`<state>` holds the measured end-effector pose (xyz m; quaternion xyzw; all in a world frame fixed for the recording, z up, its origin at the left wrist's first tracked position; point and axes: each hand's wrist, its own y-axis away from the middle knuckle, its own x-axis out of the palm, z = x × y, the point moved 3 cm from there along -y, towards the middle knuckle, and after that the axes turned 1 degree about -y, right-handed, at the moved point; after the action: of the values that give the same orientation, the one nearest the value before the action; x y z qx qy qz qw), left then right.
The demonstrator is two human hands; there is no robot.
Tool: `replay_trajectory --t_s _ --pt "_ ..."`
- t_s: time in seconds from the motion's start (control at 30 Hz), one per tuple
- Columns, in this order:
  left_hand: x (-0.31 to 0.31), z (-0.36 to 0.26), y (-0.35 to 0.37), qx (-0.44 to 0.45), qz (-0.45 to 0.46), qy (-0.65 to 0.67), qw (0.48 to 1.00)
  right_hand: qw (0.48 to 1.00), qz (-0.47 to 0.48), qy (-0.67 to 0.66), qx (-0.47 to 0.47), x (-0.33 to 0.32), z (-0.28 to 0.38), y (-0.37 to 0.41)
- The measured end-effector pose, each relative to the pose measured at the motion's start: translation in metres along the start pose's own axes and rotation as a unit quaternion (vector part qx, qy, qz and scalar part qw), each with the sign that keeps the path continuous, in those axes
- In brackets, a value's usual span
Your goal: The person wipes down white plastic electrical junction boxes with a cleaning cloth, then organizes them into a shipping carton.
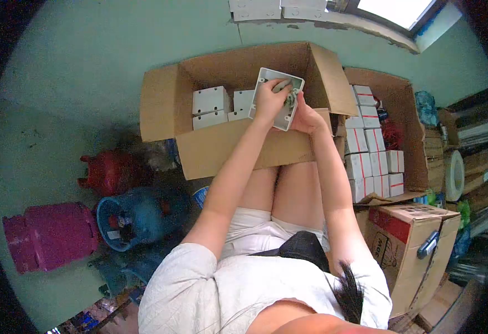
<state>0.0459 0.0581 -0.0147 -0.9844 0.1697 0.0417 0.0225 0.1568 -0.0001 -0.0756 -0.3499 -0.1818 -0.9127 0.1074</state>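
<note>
A white open-topped plastic electrical box [282, 122] is held tilted above the open cardboard carton. My right hand [308, 117] grips its right side, with the thumb over the rim. My left hand [269, 101] reaches into it, fingers closed around a small grey-green piece [282, 86] whose kind I cannot make out. More small pale parts [290, 100] lie inside the box, partly covered by my fingers. Beneath, the cardboard carton [221, 146] holds several similar white boxes [209, 101].
To the right, another carton [416, 133] contains stacked small white boxes with red stripes [361, 142]. A closed cardboard box [405, 239] stands nearer, with a blue-grey object [428, 245] on it. Gas cylinders in red [110, 172], blue [135, 217] and magenta [52, 236] are at left.
</note>
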Motion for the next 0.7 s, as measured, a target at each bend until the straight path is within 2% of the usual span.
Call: replay_trajectory --t_s 0.07,0.13,0.2,0.23,0.3,0.33,0.37,0.4,0.43,0.47,0.53,0.6,0.63,0.67,0.7 --pt "0.003 -0.005 0.007 -0.015 -0.026 0.05 0.998 0.999 0.029 -0.013 0.014 -0.013 -0.005 -0.006" --pt "0.004 0.001 0.005 -0.03 -0.052 0.099 0.993 0.999 0.032 -0.012 0.002 0.005 0.001 0.003" --pt "0.003 0.019 0.001 -0.083 -0.145 0.178 0.97 0.999 0.034 -0.012 -0.01 0.013 0.003 0.004" --pt "0.007 0.019 0.0 -0.081 -0.142 0.177 0.971 1.0 0.014 0.007 -0.01 0.009 0.001 0.001" --pt "0.012 0.021 0.008 -0.104 -0.208 0.264 0.936 1.0 -0.008 0.025 -0.013 0.003 -0.002 -0.001" --pt "0.014 -0.001 0.019 -0.061 -0.23 0.182 0.954 1.0 0.001 0.016 -0.009 0.0 -0.003 -0.002" --pt "0.014 0.004 0.02 -0.057 -0.227 0.183 0.955 1.0 0.011 0.008 -0.005 -0.003 -0.004 -0.001" --pt "0.016 0.005 0.016 0.022 -0.166 0.062 0.984 1.0 0.012 0.011 -0.01 -0.008 -0.005 0.001" --pt "0.016 -0.012 0.016 0.104 -0.103 -0.063 0.987 0.999 0.044 -0.004 -0.029 -0.01 -0.005 0.006" --pt "0.01 -0.023 0.014 0.102 -0.031 -0.111 0.988 0.995 0.079 -0.019 -0.051 -0.011 -0.006 0.007" --pt "-0.003 -0.033 0.009 0.151 0.053 -0.19 0.969 0.995 0.063 -0.005 -0.075 0.001 -0.005 0.01" --pt "-0.01 -0.066 0.017 0.125 0.176 -0.34 0.915 0.995 0.029 -0.033 -0.094 -0.006 -0.005 0.006" --pt "-0.008 -0.056 0.017 0.16 0.22 -0.411 0.87 0.993 0.019 -0.067 -0.097 -0.015 -0.006 0.0" --pt "-0.008 -0.045 0.017 0.191 0.258 -0.481 0.816 0.98 0.123 -0.098 -0.12 0.009 0.009 0.013" --pt "-0.01 -0.053 0.02 0.205 0.253 -0.484 0.812 0.979 0.128 -0.089 -0.132 0.012 0.012 0.015"
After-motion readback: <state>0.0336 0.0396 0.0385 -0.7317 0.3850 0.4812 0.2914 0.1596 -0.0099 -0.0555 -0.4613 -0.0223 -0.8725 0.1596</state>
